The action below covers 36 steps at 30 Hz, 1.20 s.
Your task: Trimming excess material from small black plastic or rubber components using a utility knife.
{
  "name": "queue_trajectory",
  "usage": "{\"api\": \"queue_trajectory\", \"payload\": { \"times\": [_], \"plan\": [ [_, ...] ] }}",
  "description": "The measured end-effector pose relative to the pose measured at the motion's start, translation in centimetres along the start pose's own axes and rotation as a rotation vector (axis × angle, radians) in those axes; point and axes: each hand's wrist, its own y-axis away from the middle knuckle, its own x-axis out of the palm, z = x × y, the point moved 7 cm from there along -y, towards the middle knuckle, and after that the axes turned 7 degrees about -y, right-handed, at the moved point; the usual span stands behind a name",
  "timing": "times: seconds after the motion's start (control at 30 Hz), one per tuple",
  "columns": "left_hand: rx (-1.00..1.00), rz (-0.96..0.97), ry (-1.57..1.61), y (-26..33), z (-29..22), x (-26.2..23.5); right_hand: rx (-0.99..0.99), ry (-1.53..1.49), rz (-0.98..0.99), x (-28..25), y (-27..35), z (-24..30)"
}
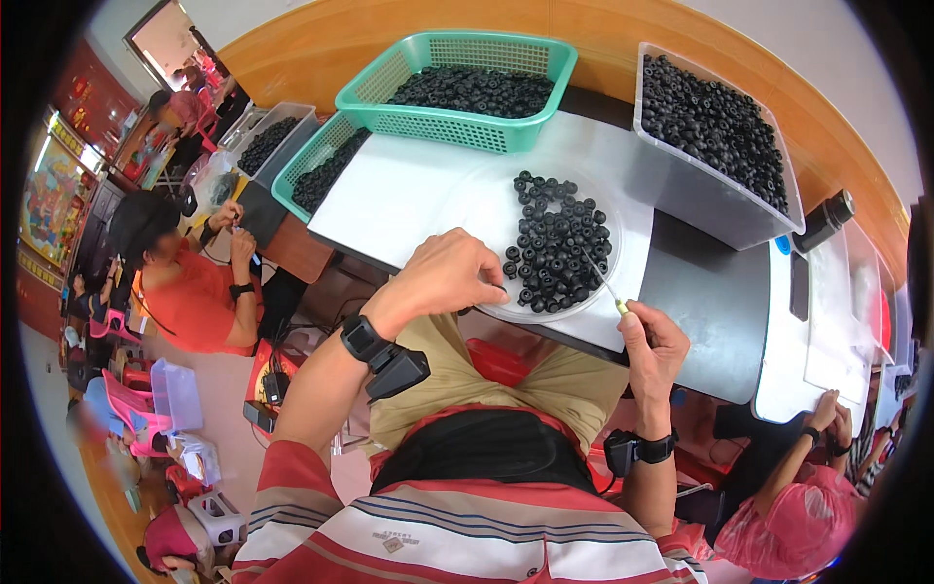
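Small black ring-shaped parts [556,234] lie heaped on a clear round tray [484,209], which rests on the white tabletop. My right hand [657,346] is closed around the yellow-green handle of a thin metal pick [607,283]. The pick's shaft slants up and left, its tip over the heap's right side. At the tray's front left edge is my left hand [449,274], closed, with thumb and fingertips pinched together. A dark bit shows by those fingertips, too small to tell whether it is held.
Behind the tray stands a green basket [457,127] of black parts, with a smaller green basket [292,173] to its left. A clear bin [696,200] full of parts stands back right, near a black bottle [825,220]. Co-workers sit left [199,302] and right [793,516].
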Motion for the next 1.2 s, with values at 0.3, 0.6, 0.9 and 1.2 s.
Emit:
{"api": "queue_trajectory", "payload": {
  "times": [0.3,0.6,0.9,1.2],
  "plan": [
    [0.023,-0.088,0.26,0.5,0.2,-0.7,0.005,-0.001,-0.051,-0.3,0.1,0.0],
    [0.148,-0.492,0.207,2.0,0.7,-1.7,0.002,0.023,-0.09,0.2,0.1,0.5],
    [0.229,-0.672,0.177,2.6,1.5,-1.6,-0.025,0.091,-0.095,0.5,-0.1,0.6],
    [0.264,-0.683,0.227,2.1,2.2,-0.7,-0.004,0.079,-0.123,0.3,-0.2,0.2]
  ]
}}
